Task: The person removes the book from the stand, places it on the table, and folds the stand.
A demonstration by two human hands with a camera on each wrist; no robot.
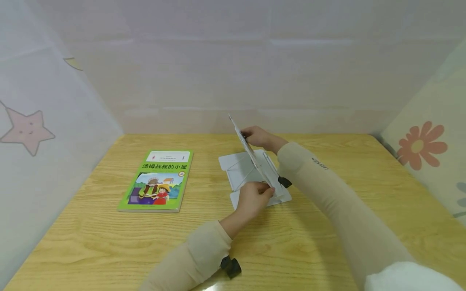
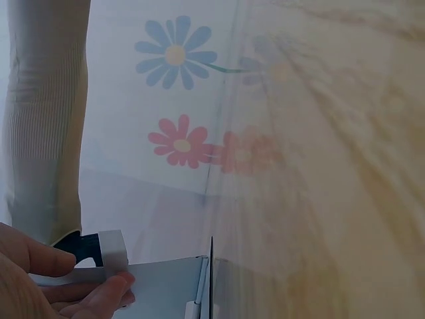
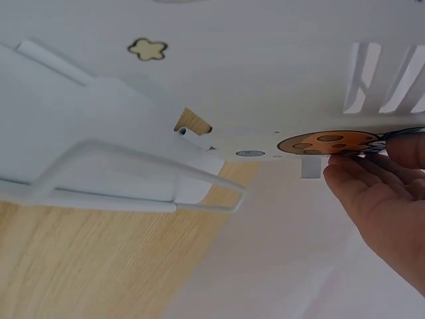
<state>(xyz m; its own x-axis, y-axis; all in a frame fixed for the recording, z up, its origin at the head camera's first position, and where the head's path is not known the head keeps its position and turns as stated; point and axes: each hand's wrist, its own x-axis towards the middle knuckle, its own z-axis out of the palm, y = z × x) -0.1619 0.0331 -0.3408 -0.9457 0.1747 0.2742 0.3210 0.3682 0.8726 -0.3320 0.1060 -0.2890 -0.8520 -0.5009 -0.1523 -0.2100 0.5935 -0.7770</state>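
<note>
A white book stand [image 1: 233, 159] lies on the wooden table with its panel [image 1: 247, 147] raised at a steep tilt, seen nearly edge-on. My right hand [image 1: 259, 136] grips the panel near its upper end. In the right wrist view, the right hand [image 3: 388, 199] has thumb and fingers on either side of the panel's edge, by an orange planet print [image 3: 329, 143]. A bent wire leg [image 3: 153, 163] sticks out beside it. My left hand [image 1: 251, 198] pinches the stand low down, near the panel's bottom edge. The left hand's fingers [image 2: 109, 292] partly show in the left wrist view.
A green-covered picture book [image 1: 154, 182] lies flat on the table [image 1: 91, 234], left of the stand. Pale fabric walls [image 1: 225, 72] with star and flower prints enclose the table's back and sides. Each wrist carries a black strap [image 1: 231, 266].
</note>
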